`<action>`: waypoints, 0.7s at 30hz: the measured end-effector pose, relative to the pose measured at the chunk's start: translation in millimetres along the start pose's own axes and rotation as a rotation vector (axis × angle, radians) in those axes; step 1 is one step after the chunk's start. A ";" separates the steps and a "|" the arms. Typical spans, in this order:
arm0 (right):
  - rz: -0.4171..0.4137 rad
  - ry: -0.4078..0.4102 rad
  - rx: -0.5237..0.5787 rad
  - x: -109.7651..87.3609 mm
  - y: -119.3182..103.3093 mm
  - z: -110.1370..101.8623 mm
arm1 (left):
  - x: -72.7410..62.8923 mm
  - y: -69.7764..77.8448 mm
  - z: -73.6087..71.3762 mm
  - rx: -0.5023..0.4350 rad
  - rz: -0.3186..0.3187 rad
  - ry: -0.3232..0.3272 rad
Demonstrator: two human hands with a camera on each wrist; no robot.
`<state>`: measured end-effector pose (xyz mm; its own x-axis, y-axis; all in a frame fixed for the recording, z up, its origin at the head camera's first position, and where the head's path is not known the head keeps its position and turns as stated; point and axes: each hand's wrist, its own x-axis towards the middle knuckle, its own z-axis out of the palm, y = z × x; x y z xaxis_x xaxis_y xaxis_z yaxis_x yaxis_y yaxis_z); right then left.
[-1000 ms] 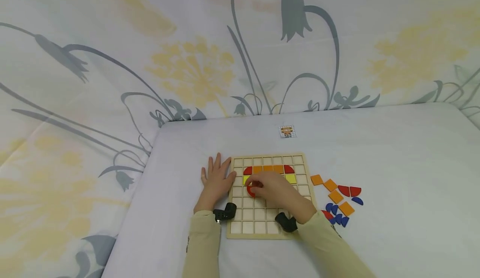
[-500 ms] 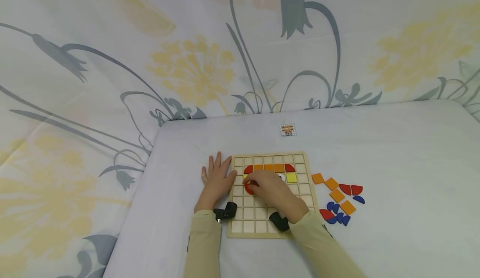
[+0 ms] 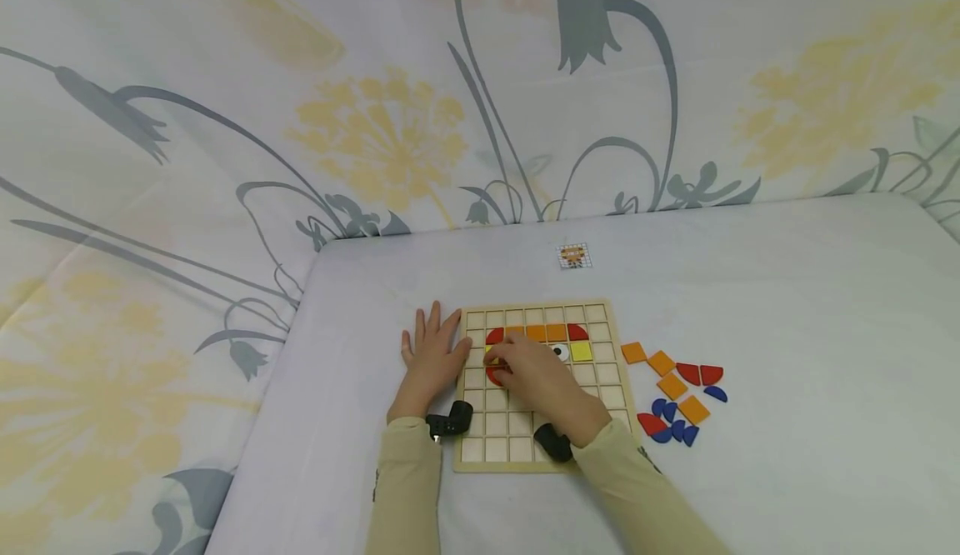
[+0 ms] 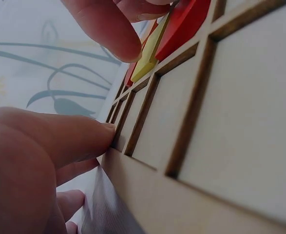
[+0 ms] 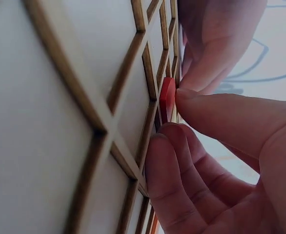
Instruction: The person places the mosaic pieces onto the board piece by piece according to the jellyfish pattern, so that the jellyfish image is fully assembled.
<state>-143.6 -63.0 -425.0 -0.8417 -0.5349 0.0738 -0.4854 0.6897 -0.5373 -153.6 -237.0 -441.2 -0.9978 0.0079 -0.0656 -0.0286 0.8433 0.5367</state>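
A wooden grid board (image 3: 497, 427) lies on the white table. My left hand (image 3: 431, 367) rests at its left edge with fingers spread, the thumb (image 4: 84, 139) on the frame. My right hand (image 3: 540, 378) is over the upper left cells, its thumb and fingers pinching a red rounded tile (image 5: 167, 97) at a cell in the third row. Above that cell, a row of orange squares (image 3: 536, 333) runs between two red quarter-circles (image 3: 577, 332). Below this row are a yellow square (image 3: 581, 351) and a white tile with a black dot (image 3: 560, 352); my right hand covers other cells.
Loose tiles lie right of the board: orange squares (image 3: 662, 362), red quarter-circles (image 3: 712, 375) and several blue pieces (image 3: 716, 393). Behind the board is a small picture card (image 3: 573, 256) with a grid pattern. A flowered cloth (image 3: 390, 147) rises behind the table.
My right hand has shifted slightly left with the red tile, which now sits further left, under the yellow tile. More of the dotted tile shows. My left hand stays in place.
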 end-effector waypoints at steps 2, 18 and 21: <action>0.012 -0.007 0.010 0.2 0.0 -0.4 | -0.2 0.4 -0.2 0.001 -0.002 -0.001; 0.034 -0.018 0.141 -1.4 10.0 -15.1 | -1.0 2.1 -1.0 0.005 -0.007 0.005; 0.042 -0.007 0.182 -4.3 14.2 -21.8 | 0.4 1.7 1.5 0.002 -0.007 0.005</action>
<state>-151.9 -40.3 -414.6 -0.8582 -0.5115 0.0425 -0.3988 0.6123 -0.6827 -154.0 -234.7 -441.6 -0.9979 -0.0003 -0.0650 -0.0351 0.8446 0.5343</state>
